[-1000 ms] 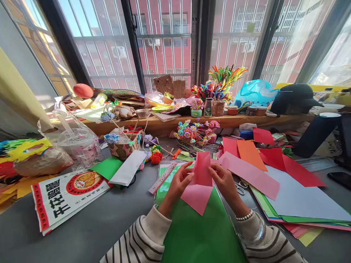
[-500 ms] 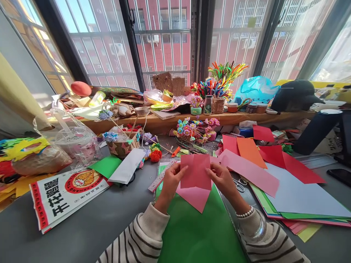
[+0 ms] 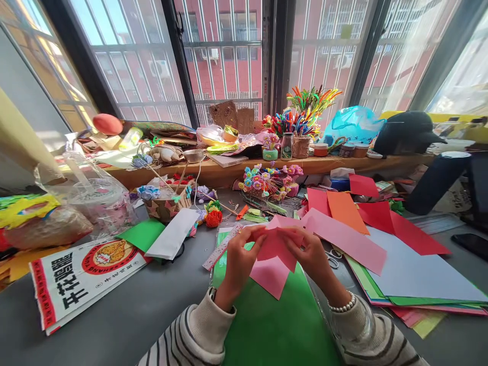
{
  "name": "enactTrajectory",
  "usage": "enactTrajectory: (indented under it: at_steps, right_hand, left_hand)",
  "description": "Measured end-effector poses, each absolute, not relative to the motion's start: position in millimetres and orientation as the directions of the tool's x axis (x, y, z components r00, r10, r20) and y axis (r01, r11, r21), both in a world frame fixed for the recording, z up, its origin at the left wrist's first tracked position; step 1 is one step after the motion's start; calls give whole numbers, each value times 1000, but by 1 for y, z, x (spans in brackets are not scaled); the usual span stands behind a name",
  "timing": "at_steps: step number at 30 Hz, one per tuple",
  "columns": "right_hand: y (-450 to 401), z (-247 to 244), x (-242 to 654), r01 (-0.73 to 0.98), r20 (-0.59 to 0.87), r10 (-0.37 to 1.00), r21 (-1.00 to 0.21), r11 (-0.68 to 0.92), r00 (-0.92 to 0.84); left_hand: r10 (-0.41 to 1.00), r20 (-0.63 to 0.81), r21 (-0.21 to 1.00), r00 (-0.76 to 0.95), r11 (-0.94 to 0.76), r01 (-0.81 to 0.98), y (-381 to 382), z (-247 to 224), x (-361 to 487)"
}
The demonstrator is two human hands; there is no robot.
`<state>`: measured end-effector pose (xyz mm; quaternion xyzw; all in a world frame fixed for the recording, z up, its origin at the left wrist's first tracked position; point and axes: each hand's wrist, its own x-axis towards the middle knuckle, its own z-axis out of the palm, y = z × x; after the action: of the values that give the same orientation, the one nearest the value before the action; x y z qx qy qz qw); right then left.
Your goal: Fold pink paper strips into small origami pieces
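Note:
A creased square of pink paper (image 3: 273, 250) is held up between both hands, bent along its middle. My left hand (image 3: 243, 254) pinches its left side with thumb and fingers. On the other side my right hand (image 3: 305, 252) grips it near the middle of the upper edge, thumb in front. Below the paper, a second pink sheet (image 3: 271, 279) lies on a green mat (image 3: 278, 325), one corner pointing towards me. A patterned ruler (image 3: 221, 249) lies at the mat's upper left. Scissors (image 3: 334, 258) sit right of my right hand, partly hidden.
Pink, red and orange sheets (image 3: 345, 209) and a pale paper stack (image 3: 423, 272) lie to the right. A printed paper bag (image 3: 87, 279) and a white strip (image 3: 171, 234) are on the left. Craft flowers (image 3: 267, 180) stand at the back, near a dark bottle (image 3: 438, 183).
The paper, flat and spread between my hands before, is now bent. My hands have come closer together, the right one moving inward over the paper. The view has shifted slightly.

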<state>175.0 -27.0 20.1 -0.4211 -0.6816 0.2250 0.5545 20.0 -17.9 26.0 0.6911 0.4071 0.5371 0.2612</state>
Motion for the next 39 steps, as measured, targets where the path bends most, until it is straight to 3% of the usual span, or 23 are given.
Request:
enactTrajectory:
  at_steps: [5,11,24,39]
  right_hand:
    - [-33,24,170,429,644,765,-685,588,-21]
    - [-38,28,169,532,718,696,-597,601,19]
    - [-40,29,164,643,810,581,-405,650,-78]
    - [-45,30,162,594,800,599,-469,654,-28]
  left_hand:
    - [675,726,565,134,-696,444,-25,30,24]
    - [497,842,356,208,-803,478,-29,25,29]
    - [445,873,227,203,-736,638,-29,21,25]
    - [288,887,-104,361,-637,764,-39,28,25]
